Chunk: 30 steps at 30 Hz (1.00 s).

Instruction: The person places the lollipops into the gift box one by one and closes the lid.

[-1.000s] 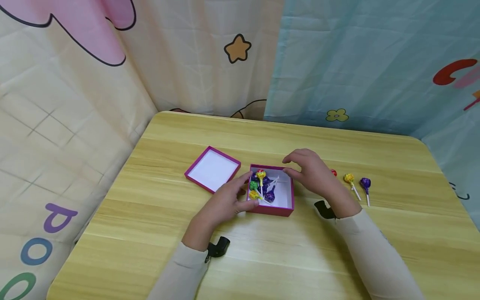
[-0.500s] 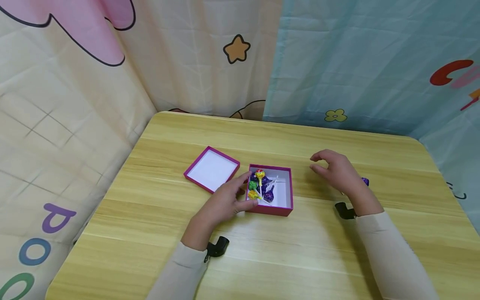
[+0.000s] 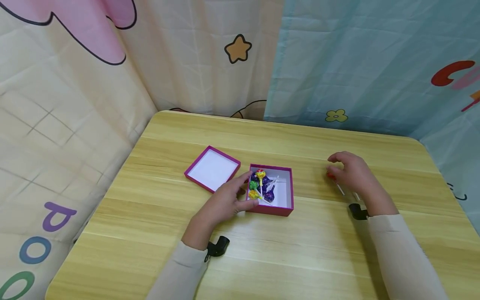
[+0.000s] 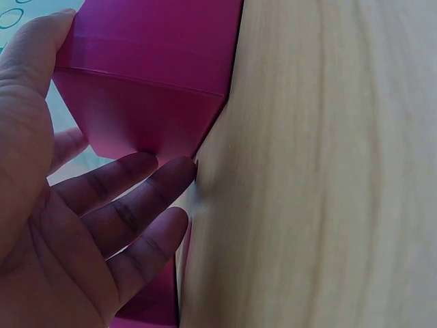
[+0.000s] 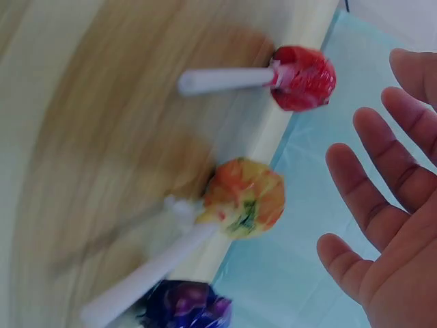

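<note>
My left hand (image 3: 221,202) holds a small magenta box (image 3: 271,211) at its left end, the thumb by the near side and the index finger at the far corner. In the left wrist view, other fingertips touch the box wall (image 4: 143,109). Wrapped lollipops in the box include a yellow lollipop (image 3: 260,175), a green lollipop (image 3: 253,185) and purple ones. My right hand (image 3: 354,175) hovers with fingers spread over a red lollipop (image 5: 304,78). Beside that lie an orange-yellow lollipop (image 5: 246,198) and a purple lollipop (image 5: 188,307), mostly hidden by the hand in the head view.
The box's lid (image 3: 213,168), white inside, lies upturned to the left of the box. Everything rests on a wooden table (image 3: 300,258). Printed curtains (image 3: 210,62) hang along its back and left sides.
My right hand has moved from the box's right edge rightward to the loose lollipops, covering the yellow and purple ones. The left hand and the box have stayed in place.
</note>
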Tool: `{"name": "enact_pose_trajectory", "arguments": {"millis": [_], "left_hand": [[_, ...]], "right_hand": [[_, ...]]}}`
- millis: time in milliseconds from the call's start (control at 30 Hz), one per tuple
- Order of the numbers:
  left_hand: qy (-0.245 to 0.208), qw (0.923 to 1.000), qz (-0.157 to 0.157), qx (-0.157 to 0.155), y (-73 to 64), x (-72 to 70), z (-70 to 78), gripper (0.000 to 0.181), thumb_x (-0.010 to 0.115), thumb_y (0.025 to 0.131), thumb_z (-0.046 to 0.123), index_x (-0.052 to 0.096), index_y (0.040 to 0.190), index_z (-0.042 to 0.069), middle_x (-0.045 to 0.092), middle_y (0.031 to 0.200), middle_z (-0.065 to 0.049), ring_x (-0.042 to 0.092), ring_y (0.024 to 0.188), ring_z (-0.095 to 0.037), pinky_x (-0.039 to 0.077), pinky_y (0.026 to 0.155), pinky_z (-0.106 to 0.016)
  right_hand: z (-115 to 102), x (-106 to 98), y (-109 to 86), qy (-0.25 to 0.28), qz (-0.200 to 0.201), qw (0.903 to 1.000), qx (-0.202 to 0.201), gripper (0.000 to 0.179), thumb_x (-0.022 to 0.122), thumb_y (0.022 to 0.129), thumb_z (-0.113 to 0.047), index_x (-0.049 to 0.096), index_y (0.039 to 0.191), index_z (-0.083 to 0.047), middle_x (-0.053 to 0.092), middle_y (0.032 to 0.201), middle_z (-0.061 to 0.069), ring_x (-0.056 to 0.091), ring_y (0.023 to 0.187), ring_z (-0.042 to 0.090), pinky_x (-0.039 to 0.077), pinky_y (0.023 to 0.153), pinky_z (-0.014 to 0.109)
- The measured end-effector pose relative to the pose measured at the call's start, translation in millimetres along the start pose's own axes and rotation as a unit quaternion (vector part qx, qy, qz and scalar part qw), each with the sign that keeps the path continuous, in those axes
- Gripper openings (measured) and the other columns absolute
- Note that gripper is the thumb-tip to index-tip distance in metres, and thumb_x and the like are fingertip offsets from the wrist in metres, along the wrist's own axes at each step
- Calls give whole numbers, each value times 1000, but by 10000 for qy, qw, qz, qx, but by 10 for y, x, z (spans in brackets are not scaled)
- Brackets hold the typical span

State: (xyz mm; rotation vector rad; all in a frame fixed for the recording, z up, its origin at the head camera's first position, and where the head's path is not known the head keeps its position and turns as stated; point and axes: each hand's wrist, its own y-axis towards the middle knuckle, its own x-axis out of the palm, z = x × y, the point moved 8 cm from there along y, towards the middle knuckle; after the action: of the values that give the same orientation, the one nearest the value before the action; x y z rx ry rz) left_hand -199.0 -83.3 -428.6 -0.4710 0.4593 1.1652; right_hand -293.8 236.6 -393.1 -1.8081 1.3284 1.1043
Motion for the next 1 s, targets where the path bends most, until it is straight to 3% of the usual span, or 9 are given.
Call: {"name": "enact_pose_trajectory", "arguments": {"millis": [233,1000], "left_hand": [[1,10000,-5,10,6,2,3,88,76,85,49,32,157,25,55,135,1,55,112,-18,48,96,-35],[19,10000,15,26,7,5,3,89,77,84,48,33,157,24,57,130,1,55,111,-17,48,95,-34]], "right_hand": [[128,51,-32,54,-323,9989,333,33,67,96,-18,63,121,3,57,126,27,48,119,45,36,101,61],[180,155,-74,-147,-554,9983,47,26,69,93,-13,64,114,3,64,110,20,56,100,38,44,91,57]]}}
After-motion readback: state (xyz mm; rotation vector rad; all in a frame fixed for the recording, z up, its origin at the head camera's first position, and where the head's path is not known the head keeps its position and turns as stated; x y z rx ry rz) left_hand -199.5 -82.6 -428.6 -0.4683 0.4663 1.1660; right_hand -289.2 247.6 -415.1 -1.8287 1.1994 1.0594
